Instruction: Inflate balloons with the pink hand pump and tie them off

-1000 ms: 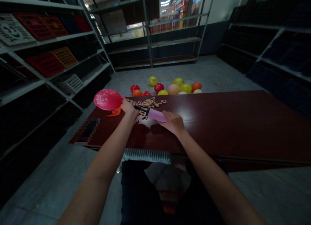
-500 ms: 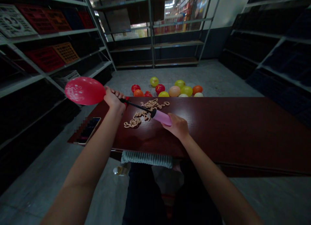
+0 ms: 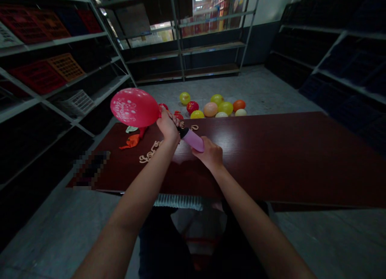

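Note:
An inflated red balloon (image 3: 135, 107) with pale printing juts out to the left of my left hand (image 3: 168, 126). That hand is closed around the balloon's neck and the front end of a balloon pump. My right hand (image 3: 211, 152) grips the pump's pink barrel (image 3: 194, 140), close to the left hand, and the black rod between them is nearly hidden. On the table beneath lie a beige tangled strip (image 3: 150, 152), partly covered by my left arm, and a limp orange balloon (image 3: 131, 142). A pale green limp piece (image 3: 132, 129) lies behind the orange one.
The dark red-brown table (image 3: 271, 158) spans the front. Several inflated balloons (image 3: 210, 109) rest on the floor beyond its far edge. A blurred-out dark object (image 3: 93, 168) lies at the table's left end. Shelves with crates (image 3: 66, 66) stand left; more shelving (image 3: 211, 50) stands behind and right.
My left hand and the balloon have moved right, toward my right hand, so the pump's long black rod no longer shows. The view has shifted slightly, and the limp orange balloon has come into sight.

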`<state>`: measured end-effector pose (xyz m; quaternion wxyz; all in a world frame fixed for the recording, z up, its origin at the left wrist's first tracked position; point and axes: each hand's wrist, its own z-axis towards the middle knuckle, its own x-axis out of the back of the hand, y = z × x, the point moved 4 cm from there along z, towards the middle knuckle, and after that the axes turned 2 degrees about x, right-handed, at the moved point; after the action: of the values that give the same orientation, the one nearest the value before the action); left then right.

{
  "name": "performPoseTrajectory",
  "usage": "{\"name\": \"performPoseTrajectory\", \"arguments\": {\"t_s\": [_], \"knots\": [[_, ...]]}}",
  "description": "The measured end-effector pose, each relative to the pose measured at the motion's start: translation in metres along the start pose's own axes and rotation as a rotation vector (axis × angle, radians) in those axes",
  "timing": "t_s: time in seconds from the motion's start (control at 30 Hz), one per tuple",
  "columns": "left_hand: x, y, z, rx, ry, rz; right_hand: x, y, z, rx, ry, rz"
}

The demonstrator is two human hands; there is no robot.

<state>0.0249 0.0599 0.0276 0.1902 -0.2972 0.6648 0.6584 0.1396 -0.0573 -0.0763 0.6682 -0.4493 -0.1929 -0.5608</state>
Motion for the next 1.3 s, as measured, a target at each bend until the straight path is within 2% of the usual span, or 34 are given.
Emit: {"name": "performPoseTrajectory", "arguments": {"t_s": [0.07, 0.17, 0.4, 0.5, 0.6, 0.77, 0.87, 1.0, 1.13, 1.3], "knots": [[-0.001, -0.009, -0.005, 0.0, -0.011, 0.006, 0.0, 0.002, 0.0, -0.008, 0.006, 0.003], [0.006, -0.008, -0.001, 0.002, -0.003, 0.01, -0.002, 0.001, 0.0, 0.004, 0.009, -0.01], [0.056, 0.008, 0.015, 0.093, 0.099, -0.065, -0.008, -0.012, -0.006, 0.185, -0.038, -0.103], [0.079, 0.024, 0.021, 0.111, 0.148, -0.103, -0.005, -0.017, -0.009, 0.267, -0.06, -0.133], [0.098, 0.05, 0.033, 0.117, 0.176, -0.124, -0.003, -0.019, -0.01, 0.315, -0.079, -0.158], [0.116, 0.099, 0.053, 0.08, 0.215, -0.144, -0.002, -0.022, -0.01, 0.332, -0.103, -0.157], [0.109, 0.115, 0.055, 0.029, 0.202, -0.132, 0.0, -0.022, -0.009, 0.331, -0.082, -0.111], [0.085, 0.113, 0.049, -0.086, 0.168, -0.104, 0.003, -0.014, -0.007, 0.229, -0.018, -0.074], [0.054, 0.09, 0.041, -0.121, 0.136, -0.08, 0.001, -0.004, -0.004, 0.146, 0.026, -0.038], [0.012, 0.04, 0.02, -0.088, 0.032, -0.021, -0.001, 0.001, -0.002, 0.072, 0.05, 0.033]]}}
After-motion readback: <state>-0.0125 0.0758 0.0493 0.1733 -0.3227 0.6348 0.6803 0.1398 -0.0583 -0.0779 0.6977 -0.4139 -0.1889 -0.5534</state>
